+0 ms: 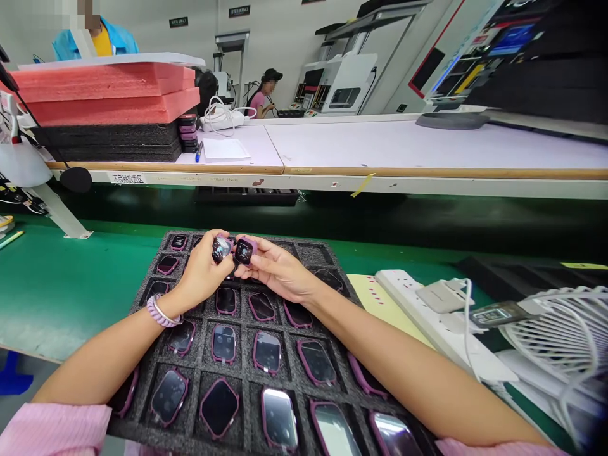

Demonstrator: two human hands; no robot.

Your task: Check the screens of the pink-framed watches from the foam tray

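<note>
One watch (221,249) pinched by left hand (205,267); second watch (244,251) pinched by right hand (279,271), both held side by side above foam tray (313,254). Both best gripped by edges, tilted away from glare, kept from knocking together.

Left grip (205,266) and right grip (281,271) curled, close together.

the tray (243,373) lies on the bench (57,278), watches (267,351) in it — a power strip (401,288) to its right. behind runs a shelf (351,142), foam slabs (104,95) at left — a notepad (223,149) right of them.
</note>
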